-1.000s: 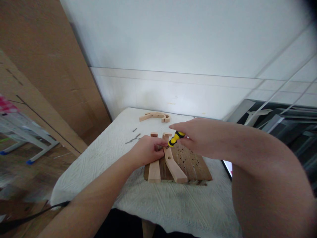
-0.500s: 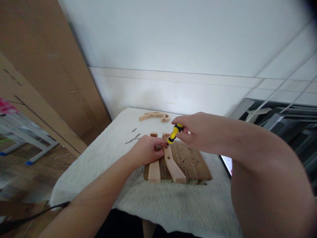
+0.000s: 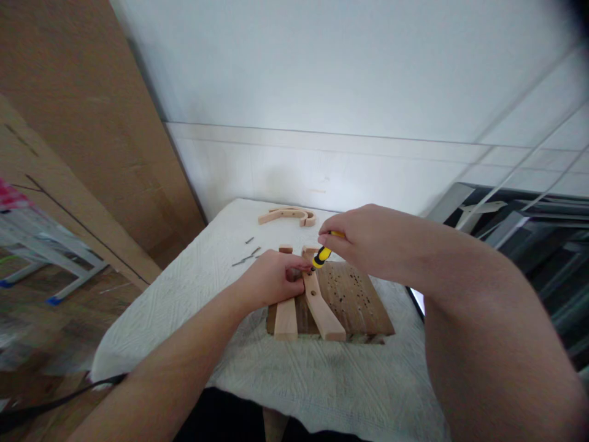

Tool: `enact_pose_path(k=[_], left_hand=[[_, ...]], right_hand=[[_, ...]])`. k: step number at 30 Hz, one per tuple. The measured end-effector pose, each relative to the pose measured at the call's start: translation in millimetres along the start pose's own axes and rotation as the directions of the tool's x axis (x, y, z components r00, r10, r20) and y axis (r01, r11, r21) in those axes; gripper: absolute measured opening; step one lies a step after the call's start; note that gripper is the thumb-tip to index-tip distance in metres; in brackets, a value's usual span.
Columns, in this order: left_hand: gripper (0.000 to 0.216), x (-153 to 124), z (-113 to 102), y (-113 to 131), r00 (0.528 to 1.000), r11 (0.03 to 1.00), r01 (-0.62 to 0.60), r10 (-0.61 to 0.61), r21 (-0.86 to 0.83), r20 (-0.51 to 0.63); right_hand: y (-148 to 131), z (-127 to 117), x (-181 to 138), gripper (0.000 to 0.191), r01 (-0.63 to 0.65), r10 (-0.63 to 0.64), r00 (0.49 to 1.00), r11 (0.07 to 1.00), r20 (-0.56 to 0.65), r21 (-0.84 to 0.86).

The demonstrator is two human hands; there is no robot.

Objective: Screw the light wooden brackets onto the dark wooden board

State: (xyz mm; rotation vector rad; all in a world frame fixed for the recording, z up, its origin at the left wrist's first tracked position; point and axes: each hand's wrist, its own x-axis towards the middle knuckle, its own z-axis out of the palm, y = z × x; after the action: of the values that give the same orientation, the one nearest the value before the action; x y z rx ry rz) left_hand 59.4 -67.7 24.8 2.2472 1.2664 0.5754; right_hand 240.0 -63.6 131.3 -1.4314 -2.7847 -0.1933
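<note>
1 head-worn view, forward-down, near the table (image 3: 359, 380)

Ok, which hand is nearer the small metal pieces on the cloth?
Left. The left hand is just right of the small metal pieces; the right hand is farther right, gripping the screwdriver.

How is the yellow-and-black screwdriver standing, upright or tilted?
Tilted: the screwdriver slants up and rightward from its lower end into the right hand.
</note>
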Motion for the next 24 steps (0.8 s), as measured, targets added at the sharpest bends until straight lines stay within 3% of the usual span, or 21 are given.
enact_pose_path(k=[6,11,14,20,24], left_hand=[[0.036,0,-4,1,0.999,0.999,0.031,-0.031,0.008,0.013],[0.039,0,-3,1,0.999,0.999,0.051,-0.051,-0.001,0.011],[0.037,0,-3,1,0.999,0.999,0.051,-0.051,0.005,0.01],[0.04,0,-2,-2,0.999,0.999,0.046,-0.046,0.013,0.01],[0.038,1,0,-4,0.999,0.999,0.053,-0.053,-0.004,0.01]], right_hand=[[6,-2,-6,0.029,0.036,-0.037,0.999,0.999,0.032,0.01],[-5,-5,-2,0.053,-0.142,0.139,0.99,0.988,-0.035,-0.065],[-10,-6,1,0.058,-0.224,0.222,0.974,0.971,-0.036,-0.084],[-5,-5,-4,0.032,-0.118,0.118,0.992,0.993,-0.039,0.011],[3,-4,-10,0.028,-0.016,0.015,0.998,1.0,0.069,0.014]])
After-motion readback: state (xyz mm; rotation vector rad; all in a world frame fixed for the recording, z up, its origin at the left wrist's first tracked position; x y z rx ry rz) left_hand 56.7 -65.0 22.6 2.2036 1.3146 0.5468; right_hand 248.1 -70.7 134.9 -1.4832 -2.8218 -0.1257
